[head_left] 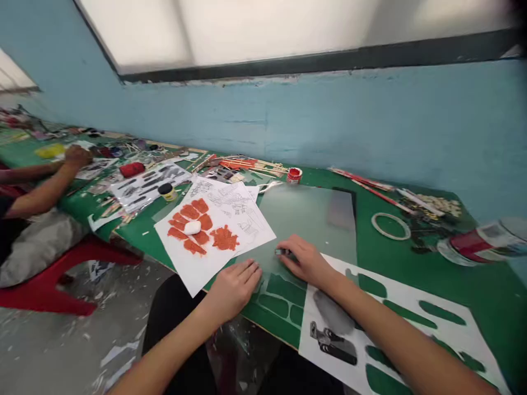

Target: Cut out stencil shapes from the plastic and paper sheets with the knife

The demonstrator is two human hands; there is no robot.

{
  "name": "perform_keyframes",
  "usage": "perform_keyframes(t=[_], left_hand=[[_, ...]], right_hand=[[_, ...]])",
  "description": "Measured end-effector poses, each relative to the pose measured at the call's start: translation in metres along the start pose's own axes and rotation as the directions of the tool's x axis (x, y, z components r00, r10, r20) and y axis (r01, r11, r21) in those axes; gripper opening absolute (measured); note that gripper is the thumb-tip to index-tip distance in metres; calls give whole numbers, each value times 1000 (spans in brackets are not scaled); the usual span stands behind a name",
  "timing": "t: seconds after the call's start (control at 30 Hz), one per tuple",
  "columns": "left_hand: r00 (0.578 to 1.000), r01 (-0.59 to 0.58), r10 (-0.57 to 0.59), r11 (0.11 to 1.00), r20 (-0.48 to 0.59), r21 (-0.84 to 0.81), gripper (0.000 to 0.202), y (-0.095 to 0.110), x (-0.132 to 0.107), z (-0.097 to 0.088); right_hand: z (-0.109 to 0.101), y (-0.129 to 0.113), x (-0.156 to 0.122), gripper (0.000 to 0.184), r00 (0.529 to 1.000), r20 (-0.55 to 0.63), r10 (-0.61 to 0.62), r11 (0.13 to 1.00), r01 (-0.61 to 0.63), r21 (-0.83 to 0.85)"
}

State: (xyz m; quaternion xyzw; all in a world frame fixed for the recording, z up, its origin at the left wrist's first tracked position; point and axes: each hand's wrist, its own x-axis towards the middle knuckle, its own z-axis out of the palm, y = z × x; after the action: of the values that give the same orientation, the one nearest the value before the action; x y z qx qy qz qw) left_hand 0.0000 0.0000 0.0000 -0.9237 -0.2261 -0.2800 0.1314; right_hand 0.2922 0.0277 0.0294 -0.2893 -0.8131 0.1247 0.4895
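My left hand (236, 286) lies on a translucent sheet (296, 219) near the table's front edge, fingers stretched out side by side. My right hand (303, 259) is on the same sheet, its fingers closed around a small dark piece (282, 252) whose kind I cannot make out. Below the right forearm is a white paper stencil (405, 307) with cut-out shapes, and on it a grey and black tool-like shape (333, 344). Left of the hands, white paper (193, 274) bears orange-red painted patches and a white, soap-like block (192, 227).
An open red paint pot (293, 175) stands behind the sheet. Right of it are a tape roll (391, 226), sticks (379, 186) and a paint-stained can (473, 244). A black-lidded jar (167, 191) stands at left. Farther left, another person's hand (78, 156) works above the table.
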Motion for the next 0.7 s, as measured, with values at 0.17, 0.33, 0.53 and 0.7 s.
perform_keyframes(t=[0.17, 0.33, 0.53, 0.7], left_hand=[[999, 2, -5, 995, -40, -95, 37, -4, -8, -2], [996, 1, -16, 984, -85, -177, 35, -5, -9, -6], [991, 37, -63, 978, -121, -207, 31, 1, -6, -5], [990, 59, -83, 976, -111, -209, 26, 4, -3, -7]], right_hand=[[-7, -8, 3, 22, 994, -36, 106, 994, -105, 25], [-14, -37, 14, 37, 962, 34, 272, 959, -274, 76], [-5, -25, 6, 46, 924, 191, 332, 921, -361, 145], [-13, -16, 4, 40, 897, 312, 314, 893, -391, 225]])
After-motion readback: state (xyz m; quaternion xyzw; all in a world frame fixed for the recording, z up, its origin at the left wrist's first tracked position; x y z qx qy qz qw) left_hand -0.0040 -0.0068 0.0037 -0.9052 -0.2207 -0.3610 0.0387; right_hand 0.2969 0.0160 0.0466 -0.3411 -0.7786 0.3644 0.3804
